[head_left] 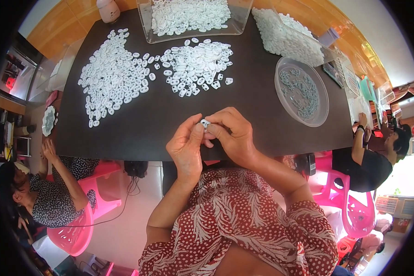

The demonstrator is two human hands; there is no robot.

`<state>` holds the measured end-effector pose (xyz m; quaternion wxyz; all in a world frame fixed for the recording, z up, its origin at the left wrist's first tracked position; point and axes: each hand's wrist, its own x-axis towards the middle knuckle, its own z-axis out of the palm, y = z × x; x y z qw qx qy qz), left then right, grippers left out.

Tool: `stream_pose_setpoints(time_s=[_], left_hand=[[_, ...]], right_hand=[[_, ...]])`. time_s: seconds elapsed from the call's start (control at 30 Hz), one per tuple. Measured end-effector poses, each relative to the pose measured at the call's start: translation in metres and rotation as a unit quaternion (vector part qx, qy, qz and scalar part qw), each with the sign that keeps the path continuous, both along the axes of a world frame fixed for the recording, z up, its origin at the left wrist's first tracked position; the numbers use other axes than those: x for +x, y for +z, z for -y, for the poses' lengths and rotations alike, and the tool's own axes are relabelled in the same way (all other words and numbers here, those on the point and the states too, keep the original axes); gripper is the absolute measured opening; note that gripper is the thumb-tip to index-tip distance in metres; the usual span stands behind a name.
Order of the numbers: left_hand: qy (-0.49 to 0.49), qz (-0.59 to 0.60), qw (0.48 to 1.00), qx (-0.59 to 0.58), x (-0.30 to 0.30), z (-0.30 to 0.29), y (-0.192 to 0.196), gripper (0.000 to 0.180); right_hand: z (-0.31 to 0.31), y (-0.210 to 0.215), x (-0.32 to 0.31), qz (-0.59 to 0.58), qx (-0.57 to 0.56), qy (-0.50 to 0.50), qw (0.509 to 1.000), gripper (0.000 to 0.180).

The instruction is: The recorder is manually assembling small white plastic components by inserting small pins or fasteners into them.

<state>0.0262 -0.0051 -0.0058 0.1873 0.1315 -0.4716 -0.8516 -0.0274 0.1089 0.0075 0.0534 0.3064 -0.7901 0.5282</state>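
Between the fingertips of both hands, over the near edge of the dark table (138, 138), is a small white plastic piece (204, 123) with dark holes. My left hand (187, 142) pinches it from the left with thumb and fingers. From the right, my right hand (232, 133) grips it too, thumb and forefinger pressed together. Beyond my hands lies a pile of small white pieces with holes (198, 66). A larger heap of oval white pieces (115, 78) spreads to the left. Whether something smaller is in my fingertips is hidden.
A clear bin (193, 33) of white pieces stands at the back, a filled clear bag or tray (287, 39) beside it. At right is a round clear dish (280, 94) with small grey-green parts. People sit at left (55, 193) and right (363, 161) on pink chairs.
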Motion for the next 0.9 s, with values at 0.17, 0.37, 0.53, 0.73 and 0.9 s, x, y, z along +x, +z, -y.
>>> stream_pose_setpoints(time_s=[0.17, 0.37, 0.53, 0.73, 0.9], left_hand=[[-0.004, 0.002, 1.0, -0.008, 0.0013, -0.002, 0.0018, 0.021], [0.002, 0.005, 1.0, 0.001, 0.0003, -0.0005, 0.0011, 0.02], [0.015, 0.007, 0.999, 0.027, -0.0015, -0.0011, 0.0049, 0.02], [-0.004, 0.011, 0.999, 0.031, 0.0004, 0.0009, 0.0053, 0.02], [-0.031, -0.004, 1.0, -0.001, 0.0008, 0.0051, 0.0025, 0.018]], right_hand=[[0.0011, 0.0002, 0.0029, 0.111, -0.05, -0.013, 0.992, 0.012], [0.0014, 0.0048, 0.0019, 0.029, -0.02, -0.02, 0.999, 0.018], [0.0026, 0.0049, -0.0011, -0.119, 0.024, -0.026, 0.992, 0.03], [0.0031, 0.0009, -0.0017, -0.187, 0.045, -0.033, 0.981, 0.033], [0.0028, 0.0002, -0.0012, -0.16, 0.017, -0.023, 0.987, 0.032]])
